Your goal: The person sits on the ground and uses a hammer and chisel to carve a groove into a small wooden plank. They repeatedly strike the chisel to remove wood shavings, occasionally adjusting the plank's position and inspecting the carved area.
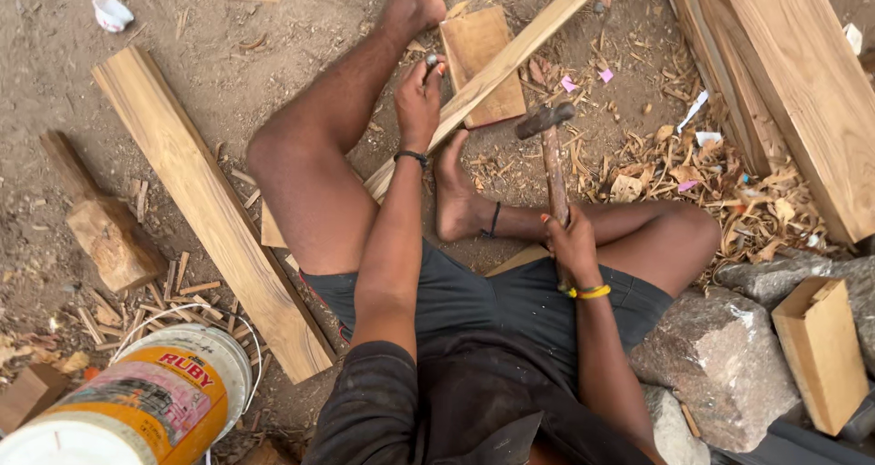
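Note:
I sit on bare ground with my legs around a long wooden plank (524, 41) that runs diagonally from the upper right down under my left knee. My left hand (417, 96) is closed on a metal chisel (431, 62) whose tip rests on the plank's edge. My right hand (572, 244) grips the wooden handle of a hammer (547, 123), its dark head raised to the right of the chisel. A flat square board (478, 55) lies beneath the plank. My right foot (456, 196) rests beside the plank.
A thick plank (205, 201) lies on my left, with a wood block (114, 237) and a plastic bucket (155, 401) near it. Wide boards (793, 82) lean at the upper right above a pile of wood chips (711, 178). Rocks (720, 356) and a small block (820, 351) sit lower right.

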